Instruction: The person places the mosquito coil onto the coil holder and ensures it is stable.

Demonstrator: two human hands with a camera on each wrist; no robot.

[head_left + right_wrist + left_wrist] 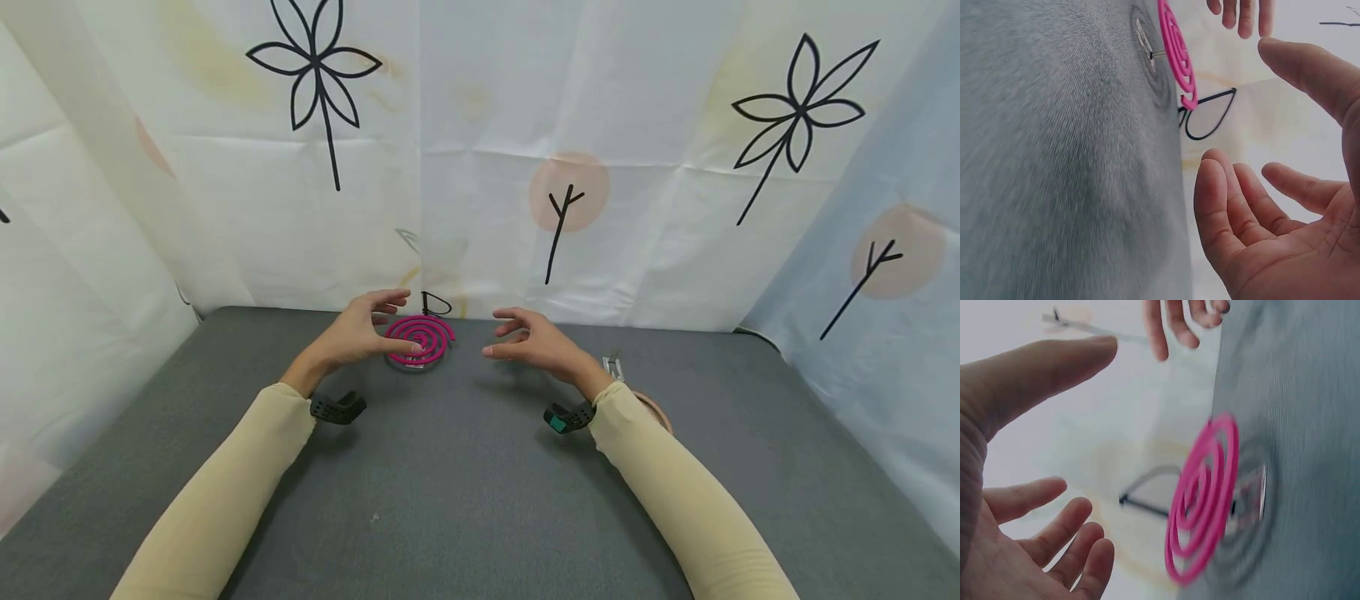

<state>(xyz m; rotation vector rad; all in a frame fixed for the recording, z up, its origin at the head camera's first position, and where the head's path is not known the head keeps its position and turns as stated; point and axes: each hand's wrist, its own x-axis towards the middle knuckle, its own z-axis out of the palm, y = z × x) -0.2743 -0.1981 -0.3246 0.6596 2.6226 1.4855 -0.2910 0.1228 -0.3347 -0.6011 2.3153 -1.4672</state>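
Observation:
A bright pink mosquito coil (422,338) lies level, raised above the grey table on a small metal stand (1252,499); its shadow falls beneath. Nearest to it is my left hand (366,330), fingers spread and bent a little, thumb apart from them. In the head view the left thumb overlaps the coil; in the left wrist view hand and coil look apart. To the right of the coil hovers my right hand (542,342), palm turned inward and fingers loosely bent. Nothing is between the fingers of either hand.
Beside the right wrist a flat metal piece (612,367) lies on the table (450,500). A tan curved rim (654,408) shows there, mostly hidden by the sleeve. A white printed curtain (480,108) hangs along the table's back and sides. Each wrist wears a dark band (337,408).

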